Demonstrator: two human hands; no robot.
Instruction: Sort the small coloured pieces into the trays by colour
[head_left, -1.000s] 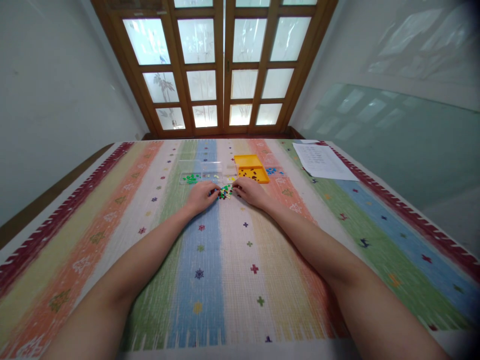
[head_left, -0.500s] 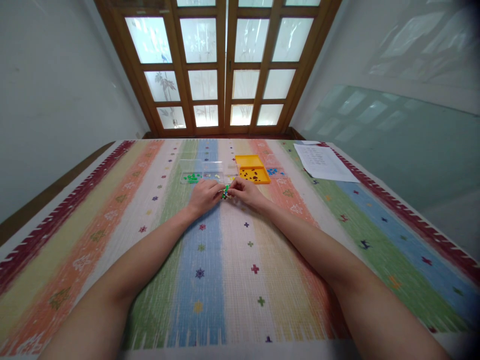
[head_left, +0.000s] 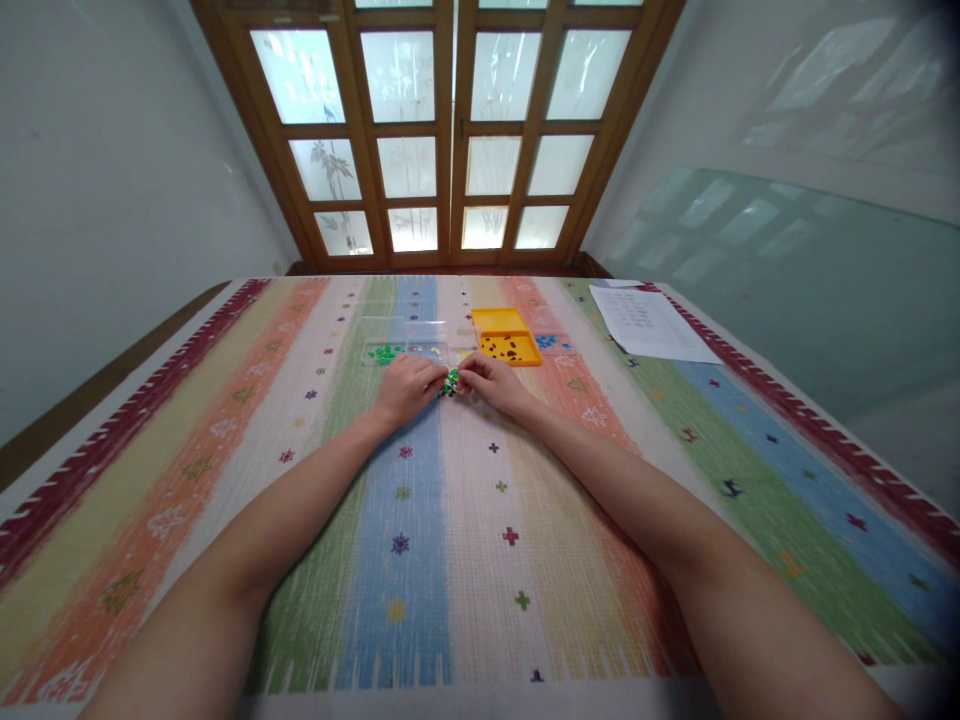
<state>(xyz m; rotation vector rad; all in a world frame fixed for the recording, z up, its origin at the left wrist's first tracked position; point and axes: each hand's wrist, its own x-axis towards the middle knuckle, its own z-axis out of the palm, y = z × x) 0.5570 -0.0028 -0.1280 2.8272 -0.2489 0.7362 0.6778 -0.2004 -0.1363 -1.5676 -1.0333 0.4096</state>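
Between my hands is a small cluster of green, white and dark pieces point(head_left: 451, 383), too small to make out in detail; they look like tiny building bricks. My left hand point(head_left: 409, 388) grips its left side, thumb and fingers closed together. From the right, my right hand point(head_left: 489, 382) pinches at the cluster's upper right edge, its fingertips close to the left ones. Just beyond the hands, a clear box point(head_left: 367, 353) contains loose green pieces point(head_left: 384, 355) and some pale ones. An orange box point(head_left: 530, 349) with its lid raised holds dark brown pieces point(head_left: 510, 353).
Blue pieces point(head_left: 546, 342) lie in a clear box right of the orange one. Printed paper sheets point(head_left: 652, 325) rest at the table's far right. A striped cloth point(head_left: 480, 560) covers the table, and wood-framed glass doors point(head_left: 450, 150) stand behind it.
The cluster has turned slightly between my fingers, and more of its green and white shows. My right fingertips have shifted a little; both arms stay almost where they were.
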